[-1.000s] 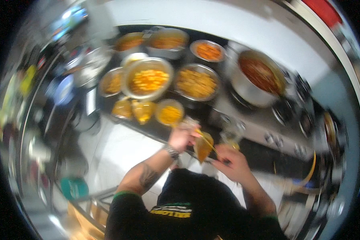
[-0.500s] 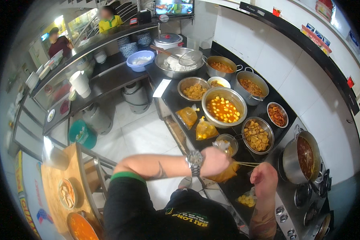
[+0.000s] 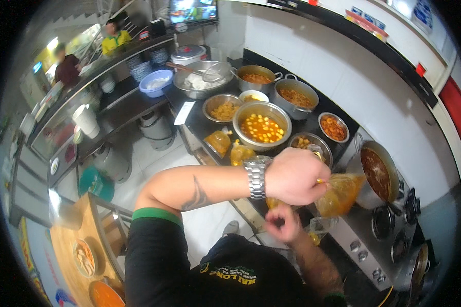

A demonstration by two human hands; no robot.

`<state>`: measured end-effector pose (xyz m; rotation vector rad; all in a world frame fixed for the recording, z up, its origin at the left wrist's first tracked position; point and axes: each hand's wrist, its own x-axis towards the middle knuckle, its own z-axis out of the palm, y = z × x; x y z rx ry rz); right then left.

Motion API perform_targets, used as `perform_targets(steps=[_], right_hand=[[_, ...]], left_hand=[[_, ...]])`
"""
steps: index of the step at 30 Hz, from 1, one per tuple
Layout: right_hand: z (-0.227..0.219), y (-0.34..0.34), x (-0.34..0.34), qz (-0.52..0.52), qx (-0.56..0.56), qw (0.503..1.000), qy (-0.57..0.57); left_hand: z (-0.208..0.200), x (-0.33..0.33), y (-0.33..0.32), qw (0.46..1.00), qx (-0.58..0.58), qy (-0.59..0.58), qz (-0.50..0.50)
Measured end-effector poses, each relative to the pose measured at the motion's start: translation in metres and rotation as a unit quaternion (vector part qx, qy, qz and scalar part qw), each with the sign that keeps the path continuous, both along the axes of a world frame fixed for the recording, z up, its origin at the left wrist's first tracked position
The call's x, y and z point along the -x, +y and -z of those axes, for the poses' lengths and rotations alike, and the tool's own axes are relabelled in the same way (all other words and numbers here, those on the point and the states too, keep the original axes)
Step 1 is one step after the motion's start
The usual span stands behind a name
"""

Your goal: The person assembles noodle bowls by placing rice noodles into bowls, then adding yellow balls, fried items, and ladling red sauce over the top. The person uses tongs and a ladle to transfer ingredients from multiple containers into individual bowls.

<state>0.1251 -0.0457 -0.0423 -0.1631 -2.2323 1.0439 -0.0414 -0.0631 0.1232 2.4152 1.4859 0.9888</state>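
Note:
My left hand (image 3: 298,176), with a metal watch on the wrist, is closed around the gathered neck of a clear plastic bag of orange soup (image 3: 343,195). The bag sticks out to the right of the fist, tilted, in front of the big pot of dark red broth (image 3: 378,169). A bit of yellow band shows beside the fingers. Below, my right hand (image 3: 285,223) is curled, thumb and fingers bent round; whether anything is in it I cannot make out. Under the bag lies another clear plastic bag (image 3: 322,224) with something yellow in it.
On the dark counter stand a pot of eggs in orange sauce (image 3: 263,128), a bowl of fried pieces (image 3: 223,108), shrimp (image 3: 334,128) and more pots. Two tied soup bags (image 3: 218,143) sit at its edge. Stove knobs (image 3: 361,255) are at right. Two people stand beyond the far counter.
The stretched band between my hands is no longer seen. My left hand has lifted the soup bag and moved right; my right hand has dropped below it and leftward. The view has shifted too.

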Motion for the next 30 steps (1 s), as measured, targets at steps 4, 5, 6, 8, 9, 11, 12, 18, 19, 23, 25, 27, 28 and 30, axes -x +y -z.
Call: perform_targets(steps=[4, 5, 6, 8, 9, 11, 12, 18, 19, 23, 25, 27, 28, 30], right_hand=[[-0.039, 0.058, -0.015, 0.213, -0.252, 0.944, -0.028], [-0.049, 0.071, -0.019, 0.165, -0.172, 0.970, 0.047], [-0.059, 0.071, -0.033, 0.164, -0.201, 0.965, 0.024], [-0.078, 0.054, -0.060, 0.151, -0.274, 0.949, 0.034], [-0.076, 0.037, -0.058, 0.138, -0.275, 0.951, 0.035], [-0.059, -0.012, -0.038, 0.085, -0.251, 0.964, 0.027], [-0.048, -0.024, -0.019, 0.032, -0.127, 0.991, 0.031], [-0.034, 0.050, 0.012, 0.165, -0.317, 0.927, -0.115], [-0.045, 0.059, -0.008, 0.185, -0.150, 0.971, -0.011], [-0.054, 0.043, -0.023, 0.167, -0.337, 0.926, 0.045], [-0.041, 0.024, 0.001, 0.008, -0.134, 0.988, -0.078], [-0.036, 0.019, 0.009, 0.021, 0.158, 0.981, -0.108], [-0.033, 0.023, 0.013, 0.062, 0.285, 0.952, -0.090], [-0.030, 0.033, 0.015, 0.163, 0.421, 0.892, -0.030]], left_hand=[[0.001, 0.014, 0.003, 0.996, 0.079, -0.022, 0.030], [0.002, 0.020, 0.004, 0.994, 0.104, -0.004, 0.020], [0.004, 0.024, 0.003, 0.991, 0.127, 0.033, -0.017], [0.009, 0.023, 0.002, 0.994, 0.094, 0.046, -0.038], [0.011, 0.020, 0.000, 0.993, 0.086, 0.062, -0.053], [0.012, 0.012, 0.002, 0.999, 0.031, 0.008, -0.043], [0.011, 0.009, 0.001, 0.999, 0.026, -0.017, -0.032], [0.015, 0.011, 0.000, 0.987, 0.109, -0.112, 0.045], [0.021, 0.015, 0.000, 0.984, 0.147, -0.101, 0.021], [0.066, 0.023, 0.010, 0.989, 0.126, -0.007, -0.082], [0.093, 0.025, 0.020, 0.974, 0.159, 0.068, -0.148], [0.114, 0.040, 0.033, 0.912, 0.337, -0.205, -0.113], [0.121, 0.045, 0.038, 0.843, 0.411, -0.335, -0.089], [0.132, 0.047, 0.038, 0.760, 0.463, -0.455, -0.039]])
